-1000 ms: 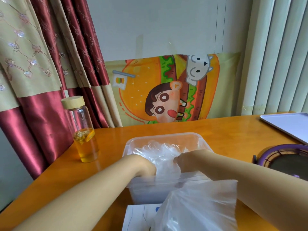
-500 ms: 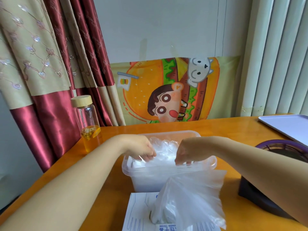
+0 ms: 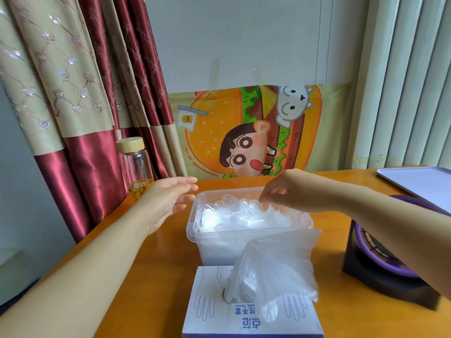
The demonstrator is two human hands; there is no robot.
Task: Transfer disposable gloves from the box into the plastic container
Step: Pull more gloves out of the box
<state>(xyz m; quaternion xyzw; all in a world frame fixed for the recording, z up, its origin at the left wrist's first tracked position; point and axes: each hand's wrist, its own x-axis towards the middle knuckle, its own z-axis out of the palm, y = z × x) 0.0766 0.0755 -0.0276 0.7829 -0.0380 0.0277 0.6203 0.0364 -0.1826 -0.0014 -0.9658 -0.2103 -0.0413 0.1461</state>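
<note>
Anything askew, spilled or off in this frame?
Nothing spilled or damaged. One loose glove billows up out of the box slot, half pulled, in front of the plastic container. The gloves in the container are heaped about to its rim.

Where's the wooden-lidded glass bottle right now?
Head view: the bottle stands at the orange table's far left, before the red curtain, behind the left hand.
</note>
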